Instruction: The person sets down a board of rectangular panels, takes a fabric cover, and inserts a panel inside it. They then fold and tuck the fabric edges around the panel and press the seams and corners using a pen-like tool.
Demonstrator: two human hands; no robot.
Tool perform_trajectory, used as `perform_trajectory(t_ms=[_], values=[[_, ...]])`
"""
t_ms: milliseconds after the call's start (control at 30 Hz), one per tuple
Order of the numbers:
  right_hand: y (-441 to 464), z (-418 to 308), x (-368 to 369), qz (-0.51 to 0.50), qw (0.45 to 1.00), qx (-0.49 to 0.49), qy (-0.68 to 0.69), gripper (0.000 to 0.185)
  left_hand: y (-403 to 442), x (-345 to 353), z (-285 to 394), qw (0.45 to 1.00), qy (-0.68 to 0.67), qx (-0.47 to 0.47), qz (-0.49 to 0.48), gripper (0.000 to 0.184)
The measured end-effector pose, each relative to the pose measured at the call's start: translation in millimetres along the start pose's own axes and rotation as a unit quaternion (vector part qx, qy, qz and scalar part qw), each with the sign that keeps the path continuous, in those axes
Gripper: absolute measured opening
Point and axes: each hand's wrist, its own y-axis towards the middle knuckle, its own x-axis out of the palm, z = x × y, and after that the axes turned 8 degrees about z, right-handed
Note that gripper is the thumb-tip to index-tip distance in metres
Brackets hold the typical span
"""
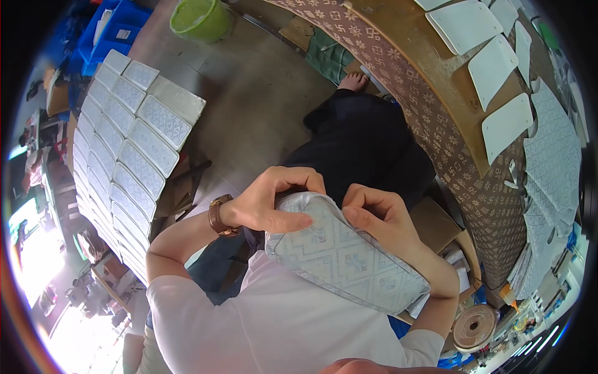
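A pale panel with rounded corners [349,258], covered in blue-grey diamond-patterned fabric, lies tilted against my body. My left hand [274,202], with a watch on the wrist, grips its upper left end, the thumb flat on the patterned face and the other fingers behind the edge. Along the upper edge, the bent fingers and thumb of my right hand [383,218] pinch the fabric rim. The underside of the panel is hidden.
Rows of similar patterned panels [134,146] stand at left. A table with brown patterned cloth [430,103] on the right carries white boards [464,28] and fabric pieces [551,162]. A green bucket [198,22], blue bins [118,31] and a fan [474,327] are around.
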Motion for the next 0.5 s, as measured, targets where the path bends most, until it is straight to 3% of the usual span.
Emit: perform_trajectory(t_ms=[167, 267, 500], values=[[-0.2, -4.9, 3.0, -0.002, 1.000, -0.027, 0.005, 0.018, 8.6, -0.1, -2.1, 0.994, -0.030, 0.098, -0.036, 0.033], [-2.1, -13.6, 3.4, 0.006, 0.975, -0.153, -0.158, 0.017, 11.8, 1.6, 0.7, 0.993, -0.025, 0.109, -0.031, 0.033], [0.1, -10.2, 2.0, 0.012, 0.973, -0.166, -0.163, 0.019, 18.3, 0.9, -6.2, 0.986, -0.065, 0.139, -0.061, 0.031]])
